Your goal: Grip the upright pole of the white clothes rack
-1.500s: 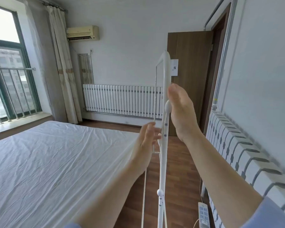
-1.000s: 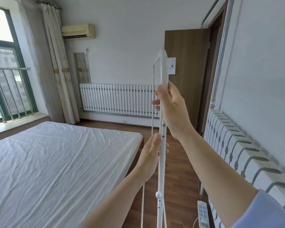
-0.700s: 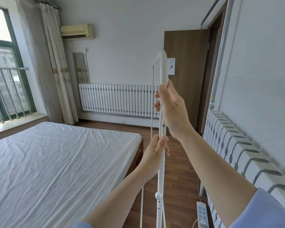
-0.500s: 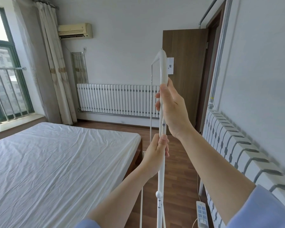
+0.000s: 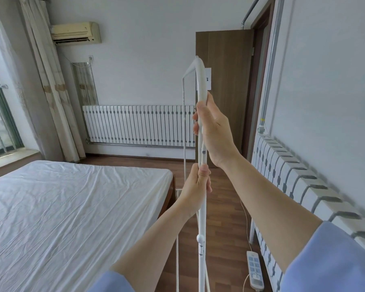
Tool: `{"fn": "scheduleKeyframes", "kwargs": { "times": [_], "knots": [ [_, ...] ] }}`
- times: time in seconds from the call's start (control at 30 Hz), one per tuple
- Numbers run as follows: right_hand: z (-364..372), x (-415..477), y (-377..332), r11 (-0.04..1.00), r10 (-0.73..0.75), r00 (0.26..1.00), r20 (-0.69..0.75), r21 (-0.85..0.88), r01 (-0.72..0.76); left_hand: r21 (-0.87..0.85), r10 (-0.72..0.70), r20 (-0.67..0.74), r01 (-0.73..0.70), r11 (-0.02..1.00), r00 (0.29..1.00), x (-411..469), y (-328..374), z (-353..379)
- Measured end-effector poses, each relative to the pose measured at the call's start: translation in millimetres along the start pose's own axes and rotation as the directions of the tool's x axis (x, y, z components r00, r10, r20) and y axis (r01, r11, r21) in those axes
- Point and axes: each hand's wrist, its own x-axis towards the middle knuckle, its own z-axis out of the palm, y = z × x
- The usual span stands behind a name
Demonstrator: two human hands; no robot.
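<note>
A folded white metal rack stands upright in front of me, seen edge-on, its near tube rising from the floor to a bent top corner. My right hand grips the tube high up, fingers wrapped around it. Just below, my left hand holds the same tube, thumb up along it. A small white knob sticks out of the tube lower down. The rack's far leg is a thin line behind.
A bed with a white sheet fills the left. White radiators run along the far wall and the right wall. A power strip lies on the wooden floor at the right. A brown door stands open behind the rack.
My left hand closed around the tube below the right hand. My right hand shifted from pressing the tube to gripping it. The view turned slightly right.
</note>
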Motion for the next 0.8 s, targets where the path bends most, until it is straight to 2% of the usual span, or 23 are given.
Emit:
{"fn": "scheduleKeyframes", "kwargs": {
  "times": [0.17, 0.33, 0.8],
  "knots": [
    [-2.3, 21.7, 20.0, 1.0, 0.0, 1.0, 0.015, 0.01, 0.0, -0.037, 0.018, -0.004, -0.018, 0.999, 1.0, 28.0, -13.7, 3.1],
    [-15.7, 51.9, 50.7, 1.0, 0.014, 0.995, 0.096, 0.023, -0.016, -0.076, 0.021, -0.021, -0.023, 0.997, 1.0, 69.0, -30.6, 16.6],
    [-51.7, 150.8, 136.6, 1.0, 0.008, 0.992, 0.128, 0.027, -0.011, -0.078, -0.02, -0.076, 0.014, 0.997, 0.997, 196.0, -85.5, 57.3]
  ]
}}
